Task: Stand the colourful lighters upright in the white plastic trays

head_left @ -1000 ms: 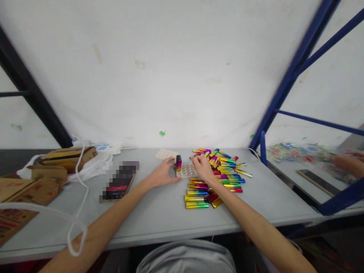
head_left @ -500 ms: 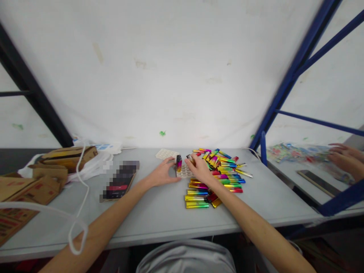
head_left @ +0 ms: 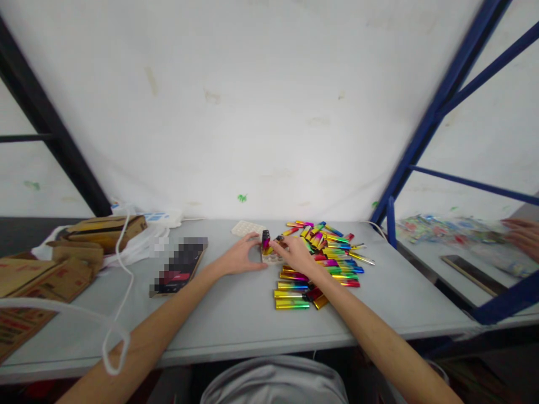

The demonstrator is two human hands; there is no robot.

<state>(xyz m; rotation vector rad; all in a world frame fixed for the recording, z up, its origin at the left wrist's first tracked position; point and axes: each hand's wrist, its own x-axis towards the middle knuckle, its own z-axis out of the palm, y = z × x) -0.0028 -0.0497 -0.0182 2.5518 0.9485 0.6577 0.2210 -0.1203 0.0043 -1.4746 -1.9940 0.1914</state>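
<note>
A small white tray with round holes (head_left: 272, 258) lies between my hands. My left hand (head_left: 241, 257) curves about its left side, thumb at the front corner and fingers at the back, steadying it. Upright lighters (head_left: 265, 240) with dark tops and shiny purple-yellow bodies stand at the tray's left edge. Over the tray, my right hand (head_left: 298, 253) is closed on a lighter (head_left: 279, 239); its dark top shows above the fingers, which hide most of its body. Just right of the tray spreads a pile of shiny multicoloured lighters (head_left: 337, 252), partly under my right wrist.
A second white holed tray (head_left: 242, 228) lies behind my left hand. To the left are a phone (head_left: 183, 266), an opened cardboard box (head_left: 46, 280) and a white cable (head_left: 122, 252). Beyond the blue frame (head_left: 421, 134) at right are another person's hand (head_left: 522, 235) and a phone (head_left: 474, 275).
My right hand has shifted slightly left, bringing its lighter down against the upright ones on the tray. My left hand stays at the tray. The other person's hands have moved right.
</note>
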